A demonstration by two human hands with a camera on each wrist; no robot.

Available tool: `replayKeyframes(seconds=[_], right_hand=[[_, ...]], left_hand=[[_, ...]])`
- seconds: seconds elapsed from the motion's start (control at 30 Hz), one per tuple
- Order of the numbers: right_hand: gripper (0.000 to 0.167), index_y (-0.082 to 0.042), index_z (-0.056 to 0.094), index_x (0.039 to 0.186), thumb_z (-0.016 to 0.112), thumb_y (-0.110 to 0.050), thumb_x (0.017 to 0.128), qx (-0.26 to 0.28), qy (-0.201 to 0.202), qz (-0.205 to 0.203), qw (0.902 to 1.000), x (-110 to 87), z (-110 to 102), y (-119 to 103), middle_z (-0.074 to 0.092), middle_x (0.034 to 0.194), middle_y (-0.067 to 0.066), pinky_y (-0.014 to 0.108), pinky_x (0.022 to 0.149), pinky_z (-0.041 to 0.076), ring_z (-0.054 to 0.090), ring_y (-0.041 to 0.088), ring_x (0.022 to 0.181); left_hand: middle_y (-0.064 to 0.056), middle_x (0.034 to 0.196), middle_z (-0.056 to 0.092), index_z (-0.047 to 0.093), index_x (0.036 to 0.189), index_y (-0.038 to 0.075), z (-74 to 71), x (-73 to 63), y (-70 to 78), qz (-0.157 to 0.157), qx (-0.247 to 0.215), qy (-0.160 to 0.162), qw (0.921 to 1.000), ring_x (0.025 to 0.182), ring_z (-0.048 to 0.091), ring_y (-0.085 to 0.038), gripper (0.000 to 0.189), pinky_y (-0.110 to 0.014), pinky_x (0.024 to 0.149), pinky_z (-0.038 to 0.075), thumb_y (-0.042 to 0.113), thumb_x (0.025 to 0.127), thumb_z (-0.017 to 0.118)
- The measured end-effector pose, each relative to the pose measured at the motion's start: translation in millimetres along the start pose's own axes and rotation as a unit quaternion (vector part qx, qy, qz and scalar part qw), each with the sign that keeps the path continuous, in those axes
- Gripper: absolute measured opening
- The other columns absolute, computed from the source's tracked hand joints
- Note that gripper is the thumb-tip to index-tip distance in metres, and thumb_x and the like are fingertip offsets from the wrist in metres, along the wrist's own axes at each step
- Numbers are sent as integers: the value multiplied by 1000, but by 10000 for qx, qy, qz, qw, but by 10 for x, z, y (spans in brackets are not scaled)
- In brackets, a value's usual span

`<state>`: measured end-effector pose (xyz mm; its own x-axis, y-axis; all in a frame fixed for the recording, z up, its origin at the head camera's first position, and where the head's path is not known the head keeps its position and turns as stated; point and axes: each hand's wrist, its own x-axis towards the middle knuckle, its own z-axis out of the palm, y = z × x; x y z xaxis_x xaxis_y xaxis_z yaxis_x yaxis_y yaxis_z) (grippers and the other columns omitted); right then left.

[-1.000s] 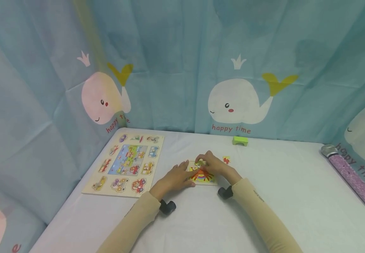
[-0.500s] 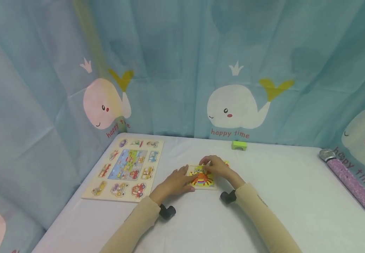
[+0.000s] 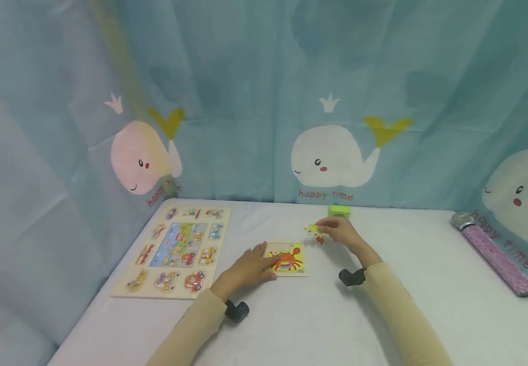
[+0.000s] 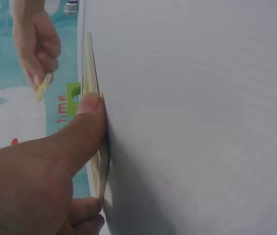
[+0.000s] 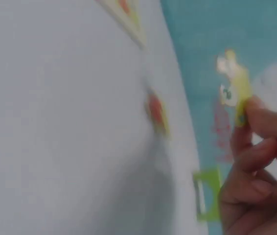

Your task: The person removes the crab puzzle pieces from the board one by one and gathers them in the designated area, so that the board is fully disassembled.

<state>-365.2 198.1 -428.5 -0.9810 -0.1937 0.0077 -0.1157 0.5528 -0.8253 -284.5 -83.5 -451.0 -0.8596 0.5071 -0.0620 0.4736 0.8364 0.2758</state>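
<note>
A small square crab puzzle board (image 3: 301, 264) lies on the white table, its orange crab on a yellow ground. My left hand (image 3: 249, 267) holds it at the left: in the left wrist view the thumb (image 4: 88, 105) is along its near edge, and bent fingers touch the edge lower down. My right hand (image 3: 343, 234), raised beyond the board, pinches a yellow puzzle piece (image 5: 242, 93) with cartoon eyes between thumb and fingertips. Under that hand a second, red-and-yellow puzzle piece (image 5: 156, 112) is on the cloth.
A large vehicle puzzle board (image 3: 223, 229) lies at the left. Near the back edge stands a green arch block (image 3: 339, 210). A pink glitter microphone (image 3: 493, 251) is at the far right. Blue whale-print curtain (image 3: 227, 152) hangs behind and along the left side.
My right hand has lifted the yellow eyed piece off the crab board and carried it right, over the red-and-yellow piece. The left hand stays at the board. The head view has shifted slightly.
</note>
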Motion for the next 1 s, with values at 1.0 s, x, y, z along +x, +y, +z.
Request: replayKeyframes(seconds=[1.0], right_hand=[[21, -1, 69, 101, 59, -13, 87, -911, 803, 571, 9910, -101, -176, 275, 66, 106, 18, 38, 79, 51, 61, 29, 95]], left_hand=[[-21, 149, 25, 44, 137, 25, 27, -66, 18, 160, -75, 265, 9995, 139, 23, -36, 55, -50, 113, 21, 42, 87, 57]])
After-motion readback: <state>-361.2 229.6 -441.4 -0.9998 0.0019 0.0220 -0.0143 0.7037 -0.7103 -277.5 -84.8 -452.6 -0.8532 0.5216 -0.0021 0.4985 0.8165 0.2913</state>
